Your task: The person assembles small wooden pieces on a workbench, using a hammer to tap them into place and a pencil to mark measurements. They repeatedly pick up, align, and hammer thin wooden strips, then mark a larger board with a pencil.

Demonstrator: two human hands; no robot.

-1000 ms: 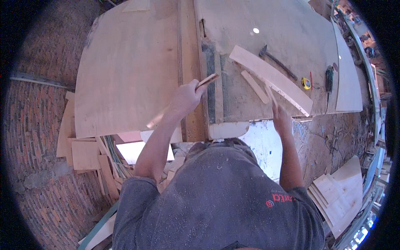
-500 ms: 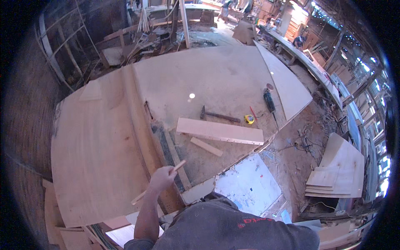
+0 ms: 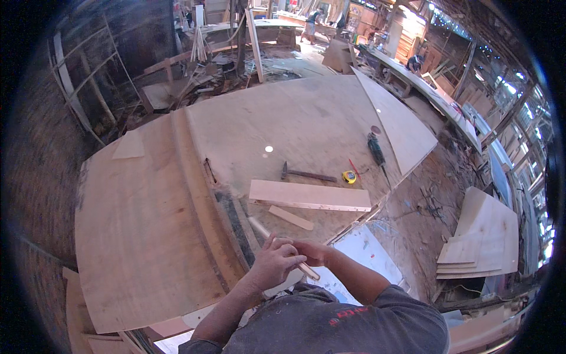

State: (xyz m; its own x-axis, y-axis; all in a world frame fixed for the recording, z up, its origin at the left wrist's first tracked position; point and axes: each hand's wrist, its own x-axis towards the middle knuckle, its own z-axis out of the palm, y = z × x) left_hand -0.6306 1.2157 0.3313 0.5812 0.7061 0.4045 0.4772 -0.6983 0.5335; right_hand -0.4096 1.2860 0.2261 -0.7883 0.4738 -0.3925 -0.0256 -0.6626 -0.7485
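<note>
In front of my chest, both hands meet around a narrow wooden strip (image 3: 309, 271). My left hand (image 3: 272, 264) is closed on it, the fingers bent over its middle. My right hand (image 3: 313, 252) is against the left one from the other side and also appears to grip the strip, though its fingers are partly hidden. One end of the strip points away over the bench, and the other points toward my body. Just beyond lie a short flat wooden piece (image 3: 291, 218) and a long board (image 3: 309, 196) with small marks along its near edge.
Behind the board lie a hammer (image 3: 309, 174), a yellow tape measure (image 3: 349, 177), a red pencil (image 3: 352, 165) and a power tool with a round disc (image 3: 375, 150). Plywood sheets (image 3: 135, 230) cover the large bench. Stacked panels (image 3: 480, 239) stand at the right; people work far off.
My left hand has moved right with the strip, which has turned so its far end now points left. My right hand has come into view and joined the left at the strip.
</note>
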